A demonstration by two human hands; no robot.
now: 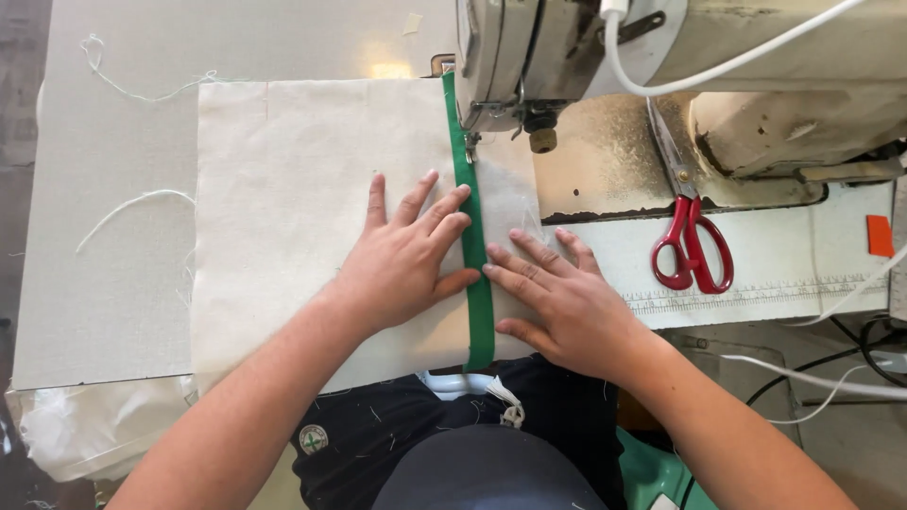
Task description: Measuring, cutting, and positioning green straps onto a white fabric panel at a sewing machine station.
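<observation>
Both hands (406, 255) flat on cloth (283, 189)

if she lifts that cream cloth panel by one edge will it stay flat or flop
The cream cloth panel would probably flop: it lies thin and limp on the table. It likely slides easily, since both the left hand and right hand press it flat beside the green tape strip.

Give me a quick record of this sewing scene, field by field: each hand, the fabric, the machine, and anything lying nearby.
Left hand: flat on the cream fabric, fingers touching the green tape
Right hand: flat on the fabric, right of the tape
Green tape: runs lengthwise under the presser foot
Sewing machine: worn, cream-coloured, white cable over it
Scissors: red handles, closed, on the machine bed
Table: loose white threads
</observation>
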